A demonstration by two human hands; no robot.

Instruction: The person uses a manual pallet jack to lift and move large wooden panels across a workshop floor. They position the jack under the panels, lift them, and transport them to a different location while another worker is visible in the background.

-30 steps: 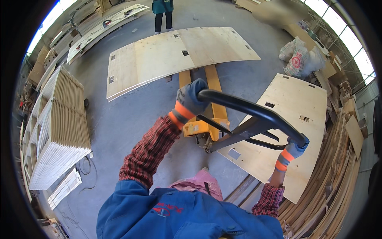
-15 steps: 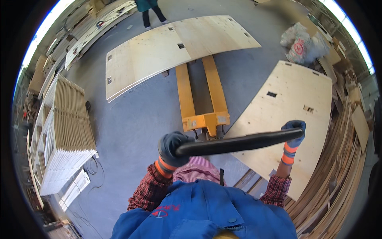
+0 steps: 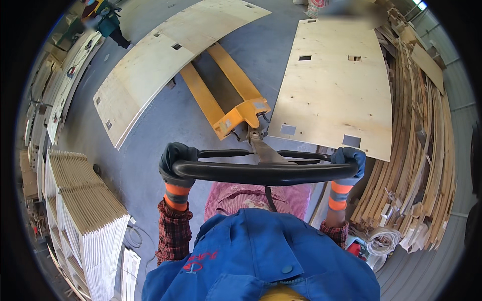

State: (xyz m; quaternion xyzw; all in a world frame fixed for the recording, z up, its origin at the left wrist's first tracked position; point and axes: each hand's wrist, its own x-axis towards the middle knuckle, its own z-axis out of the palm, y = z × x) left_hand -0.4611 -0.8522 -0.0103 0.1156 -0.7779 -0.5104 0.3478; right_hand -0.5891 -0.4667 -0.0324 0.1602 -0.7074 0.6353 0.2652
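Left hand (image 3: 175, 161) and right hand (image 3: 350, 161) are wrapped around the black handle (image 3: 266, 172) of a yellow pallet truck (image 3: 246, 111) beside a plywood sheet (image 3: 334, 88), which could be scraped if the truck is swung carelessly.

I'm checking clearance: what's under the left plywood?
Yellow forks run beneath the plywood; a small dark block shows at its edge. Fork tips and anything deeper are covered.

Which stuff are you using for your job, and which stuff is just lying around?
In use:
handle, gripped by left hand and right hand
pallet jack
left plywood, probably: it hides the forks' far ends

Seemingly just lying about:
right plywood
timber
white coil
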